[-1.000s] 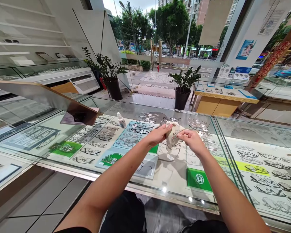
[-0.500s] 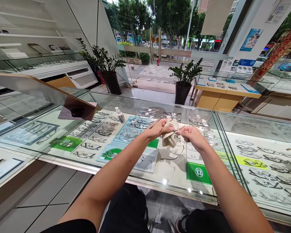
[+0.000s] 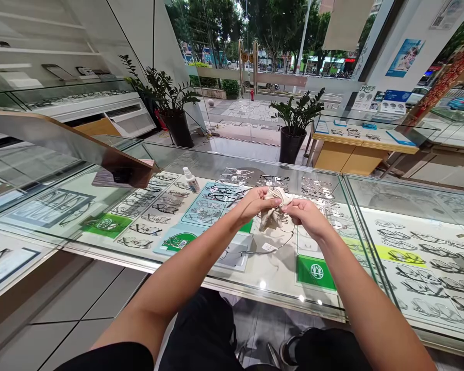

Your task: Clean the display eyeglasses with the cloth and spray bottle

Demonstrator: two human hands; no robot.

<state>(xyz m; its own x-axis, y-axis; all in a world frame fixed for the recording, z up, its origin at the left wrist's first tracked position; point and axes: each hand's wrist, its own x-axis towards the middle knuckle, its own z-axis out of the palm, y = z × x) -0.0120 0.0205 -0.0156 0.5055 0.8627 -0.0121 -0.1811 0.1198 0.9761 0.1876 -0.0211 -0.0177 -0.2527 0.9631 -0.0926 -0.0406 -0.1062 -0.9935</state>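
Above the glass counter, my left hand [image 3: 258, 202] is closed on a bunched beige cleaning cloth [image 3: 271, 219]. The cloth is wrapped over a lens of a pair of thin-framed eyeglasses [image 3: 270, 252], hiding much of the frame. One temple arm of the glasses curves down toward me, and the other sticks out past my left hand. My right hand [image 3: 302, 214] pinches at the right edge of the cloth and the frame; its exact grip on each is partly hidden. A white spray bottle [image 3: 191, 180] stands on the counter to the left of my hands.
Beneath the glass top [image 3: 278, 281] lie rows of eyeglass frames [image 3: 166, 206] and green cards [image 3: 316, 273]. A tilted wooden-edged panel [image 3: 81, 144] leans over the counter's left side. Beyond stand two potted plants [image 3: 293, 126] and a glass door.
The cloth has been folded further over the lens, which showed bare above my fingers before. The hanging temple arm has swung slightly left. Both hands stay in nearly the same place.
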